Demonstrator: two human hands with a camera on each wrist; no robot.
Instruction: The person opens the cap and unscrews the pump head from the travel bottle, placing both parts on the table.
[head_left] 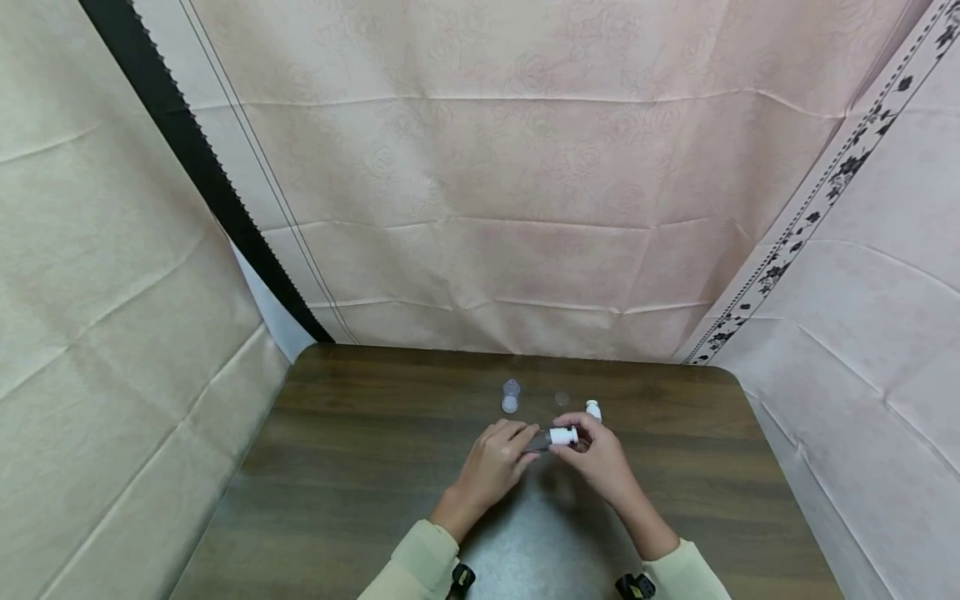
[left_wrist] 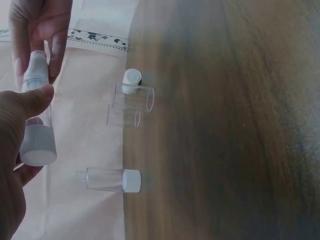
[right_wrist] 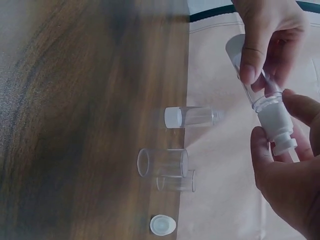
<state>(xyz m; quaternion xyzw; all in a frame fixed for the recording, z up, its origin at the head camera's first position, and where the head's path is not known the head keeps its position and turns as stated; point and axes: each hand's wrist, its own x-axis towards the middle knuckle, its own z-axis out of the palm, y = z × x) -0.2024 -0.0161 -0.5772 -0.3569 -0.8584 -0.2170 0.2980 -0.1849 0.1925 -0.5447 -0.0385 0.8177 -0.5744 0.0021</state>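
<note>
My left hand [head_left: 491, 462] grips the clear body of a small pump bottle [left_wrist: 39, 146] around its side; a white base shows below the fingers. My right hand [head_left: 600, 462] pinches the white pump top [right_wrist: 276, 120] at the bottle's neck, thumb on one side and fingers on the other. In the right wrist view the pump top sits against the neck; whether it is fully seated I cannot tell. The bottle is held nearly level above the table, between both hands.
Beyond the hands, on the brown wooden table [head_left: 337, 467], stand a second clear bottle [right_wrist: 197, 117] with a white base, two clear cylindrical covers [right_wrist: 163, 163], one larger, and a small white piece [right_wrist: 162, 225]. Pale cloth [head_left: 487, 208] hangs behind the table's far edge.
</note>
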